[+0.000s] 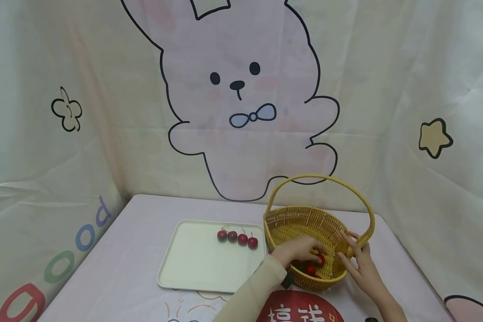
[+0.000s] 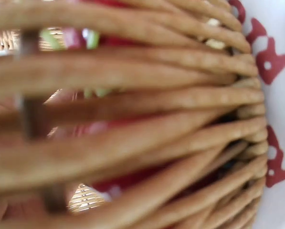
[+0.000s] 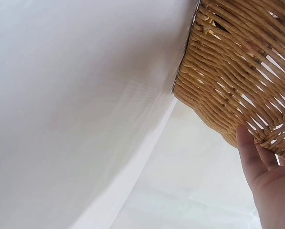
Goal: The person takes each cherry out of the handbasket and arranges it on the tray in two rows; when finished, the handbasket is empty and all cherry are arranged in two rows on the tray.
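Clock faces read with 12 pointing away from the person.

Item: wicker basket [image 1: 326, 214], upright on the table [image 1: 145, 232], with a tall handle [image 1: 322, 177].
Item: left hand [image 1: 299, 250], inside the basket, reaching toward its 5 o'clock; fingers curled, seemingly pinching a red fruit [image 1: 321, 260], though the grip is partly hidden.
Item: further red fruits [image 1: 310, 270], in the basket's 6 o'clock part, beneath that hand.
Item: right hand [image 1: 364, 268], at the basket's 3 o'clock, fingers spread and bent over the rim by the handle's foot, gripping it.
Item: white tray [image 1: 201, 259], at the basket's 9 o'clock; four stemmed cherries [image 1: 243, 239] in a row near its 1 o'clock.

Hazards: a smooth fruit could slip from a light pinch. A stem could snag in the weave. The sleeve [image 1: 253, 290] crosses the tray's 4 o'clock corner and could nudge it, setting the cherries rolling. Should the right hand slacken, an arm pressing the near rim could tilt the basket.

Edges: tray and basket rims lie very near; contact I cannot tell. The handle arches over the 12 o'clock side. Widest room: across the tray, 7 to 10 o'clock; the table edge leaves less at the basket's 3 o'clock.
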`<state>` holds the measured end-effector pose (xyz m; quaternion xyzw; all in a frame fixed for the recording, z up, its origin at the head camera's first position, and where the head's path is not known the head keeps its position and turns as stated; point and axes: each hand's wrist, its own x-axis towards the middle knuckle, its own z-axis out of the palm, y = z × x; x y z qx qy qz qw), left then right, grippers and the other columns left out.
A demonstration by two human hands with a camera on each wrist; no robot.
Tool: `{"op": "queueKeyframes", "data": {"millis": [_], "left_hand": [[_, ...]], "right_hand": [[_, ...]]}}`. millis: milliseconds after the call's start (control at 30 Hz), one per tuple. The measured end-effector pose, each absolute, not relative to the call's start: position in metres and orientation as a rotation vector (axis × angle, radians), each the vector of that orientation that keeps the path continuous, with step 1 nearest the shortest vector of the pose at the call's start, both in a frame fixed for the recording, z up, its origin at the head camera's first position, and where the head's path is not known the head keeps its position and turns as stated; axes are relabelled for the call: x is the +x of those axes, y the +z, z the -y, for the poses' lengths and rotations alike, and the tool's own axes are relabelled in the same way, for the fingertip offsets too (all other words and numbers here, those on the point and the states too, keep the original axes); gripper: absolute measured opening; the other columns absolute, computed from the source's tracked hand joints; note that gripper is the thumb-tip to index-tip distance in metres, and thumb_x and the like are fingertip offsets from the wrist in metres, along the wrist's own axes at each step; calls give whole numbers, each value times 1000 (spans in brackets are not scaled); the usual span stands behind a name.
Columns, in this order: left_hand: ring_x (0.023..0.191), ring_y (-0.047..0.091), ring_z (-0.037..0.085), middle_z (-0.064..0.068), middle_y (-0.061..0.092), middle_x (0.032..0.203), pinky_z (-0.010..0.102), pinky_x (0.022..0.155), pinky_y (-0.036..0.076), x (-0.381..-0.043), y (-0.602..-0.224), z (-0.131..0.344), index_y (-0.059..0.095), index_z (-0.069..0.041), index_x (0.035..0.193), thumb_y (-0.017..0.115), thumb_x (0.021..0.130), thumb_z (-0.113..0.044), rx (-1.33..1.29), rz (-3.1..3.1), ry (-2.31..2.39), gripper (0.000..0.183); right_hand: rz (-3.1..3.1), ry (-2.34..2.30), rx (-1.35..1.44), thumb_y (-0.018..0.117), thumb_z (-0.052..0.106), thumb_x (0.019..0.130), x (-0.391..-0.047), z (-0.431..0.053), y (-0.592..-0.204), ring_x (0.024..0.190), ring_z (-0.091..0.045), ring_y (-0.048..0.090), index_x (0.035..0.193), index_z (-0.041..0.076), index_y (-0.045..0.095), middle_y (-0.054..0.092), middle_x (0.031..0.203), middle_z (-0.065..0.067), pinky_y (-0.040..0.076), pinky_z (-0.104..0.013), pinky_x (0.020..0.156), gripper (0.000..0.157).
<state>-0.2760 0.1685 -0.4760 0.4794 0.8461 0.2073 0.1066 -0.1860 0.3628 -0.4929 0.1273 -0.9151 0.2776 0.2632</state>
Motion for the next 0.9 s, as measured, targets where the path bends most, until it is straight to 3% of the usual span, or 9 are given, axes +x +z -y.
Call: {"op": "queueKeyframes", "data": {"millis": [367, 600, 900], "left_hand": [[92, 54, -7, -18, 63, 106, 8, 78, 42, -275, -480, -173, 65, -27, 115, 65, 86, -28, 1341, -2511, 561, 29], [87, 54, -7, -17, 63, 103, 8, 75, 42, -274, -477, -172, 65, -27, 115, 65, 87, -28, 1363, -2517, 561, 28], [96, 53, -7, -17, 61, 112, 8, 84, 41, -274, -473, -168, 63, -24, 120, 62, 88, -27, 1425, -2495, 675, 32]], "right_hand": [[2483, 740, 332, 67, 3, 83, -186, -363, -493, 102, 1, 35, 141, 13, 38, 29, 135, -19, 45, -29, 70, 66], [2484, 749, 335, 66, 4, 83, -185, -362, -491, 101, 7, 31, 141, 13, 38, 29, 135, -19, 46, -32, 69, 65], [2474, 746, 349, 67, 2, 82, -186, -363, -493, 102, 7, 32, 140, 12, 39, 29, 135, -19, 47, -32, 69, 65]]}}
